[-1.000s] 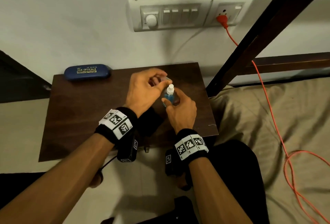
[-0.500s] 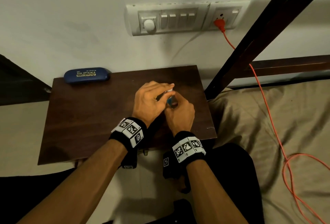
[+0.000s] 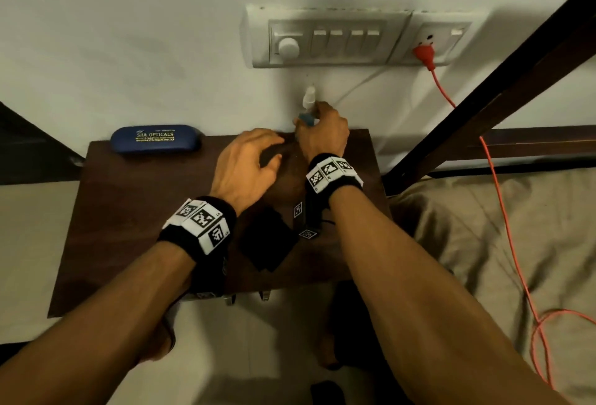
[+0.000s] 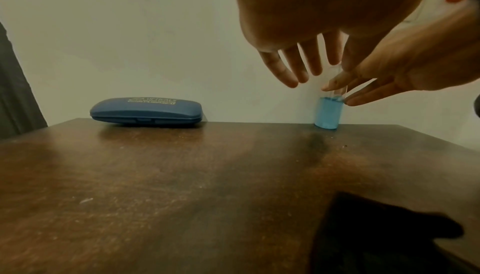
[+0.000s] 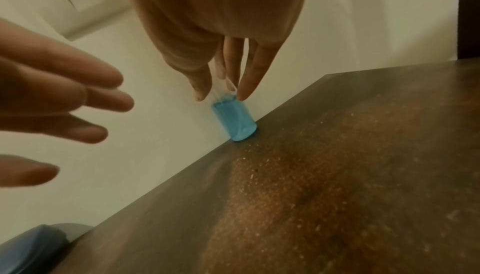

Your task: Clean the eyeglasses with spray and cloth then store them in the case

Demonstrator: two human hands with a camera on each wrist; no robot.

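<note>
1. Head view: the right hand point(image 3: 323, 136) is at the far edge of the table point(image 3: 129, 227), close to the wall, and its fingers pinch the spray bottle point(image 3: 308, 107). The bottle stands upright, its long axis vertical, and its cap rises above the fingers. The left hand point(image 3: 246, 169) is just beside the right one, on the near-left side, with the fingers spread and holding nothing. The case point(image 3: 154, 139) lies closed, well to the left of both hands, its long axis along the wall. I cannot see the eyeglasses or a cloth here; a black thing lies under the wrists, but I cannot tell what it is.

2. Left wrist view: the bottle point(image 4: 327, 112) is in front of the left hand point(image 4: 298, 38) and a little to the right, with its base on the table. The right fingertips point(image 4: 335, 85) touch its clear upper part. The case point(image 4: 146, 112) is to the left.

3. Right wrist view: the bottle point(image 5: 233, 120) is directly under the fingers point(image 5: 249, 81), which clamp it near the top of the blue liquid. Its base touches the table edge by the wall.

4. Judgement: the right hand seems ready to release the bottle; the left hand is nearer to the case.
</note>
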